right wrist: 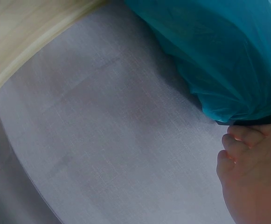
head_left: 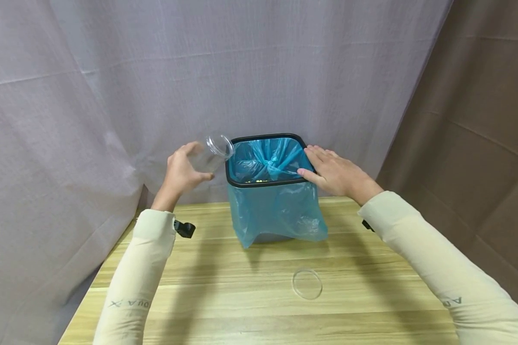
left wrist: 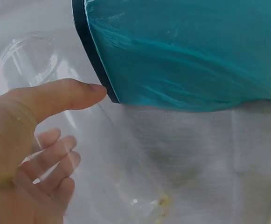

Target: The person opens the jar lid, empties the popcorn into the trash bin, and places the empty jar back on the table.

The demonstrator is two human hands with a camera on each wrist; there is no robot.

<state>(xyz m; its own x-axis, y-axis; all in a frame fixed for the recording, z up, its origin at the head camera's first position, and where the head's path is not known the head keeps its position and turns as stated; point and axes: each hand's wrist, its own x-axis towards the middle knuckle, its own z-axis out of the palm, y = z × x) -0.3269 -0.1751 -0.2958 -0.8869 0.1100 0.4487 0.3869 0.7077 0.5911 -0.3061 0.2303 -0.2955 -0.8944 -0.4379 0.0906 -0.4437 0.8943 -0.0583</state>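
My left hand point(head_left: 183, 167) grips a clear jar point(head_left: 216, 152), thumb on one side and fingers round the other. The jar is tilted, its mouth close to the left rim of a bin point(head_left: 271, 183) lined with a blue bag point(head_left: 276, 211). In the left wrist view a few yellow bits point(left wrist: 163, 200) show near the jar's bottom end. On the bin's right rim rests my right hand point(head_left: 334, 172), fingers extended. Small yellow pieces point(head_left: 259, 181) show inside the bin, just behind the front rim; its lower inside is hidden.
A clear round lid or ring point(head_left: 307, 283) lies on the wooden table point(head_left: 241, 306), in front of the bin. Grey cloth point(head_left: 259, 72) hangs behind the table, and a brown cloth point(head_left: 479, 120) hangs at the right.
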